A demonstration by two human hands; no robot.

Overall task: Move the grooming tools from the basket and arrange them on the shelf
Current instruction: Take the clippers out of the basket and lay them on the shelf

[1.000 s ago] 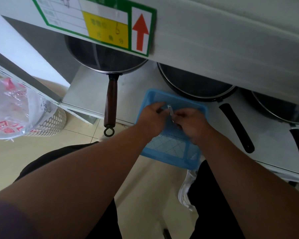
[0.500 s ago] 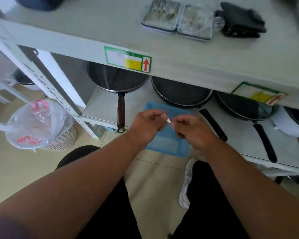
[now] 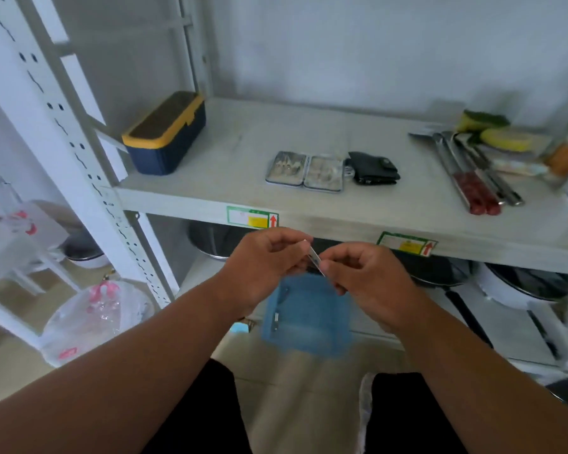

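Soft even daylight, blurred, bowed edges

The basket [image 3: 309, 317] is blue. The box [image 3: 166, 134] is dark blue with a yellow rim. The wallet [image 3: 374, 168] is black, the shelf [image 3: 210, 178] pale grey. The labels [image 3: 252, 217] are green-edged, with a yellow patch and red arrow. The knife handles [image 3: 476, 194] are red.

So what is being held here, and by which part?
A thin metal grooming tool, pinched by both hands: left hand at its upper end, right hand at its lower end, above the blue basket.
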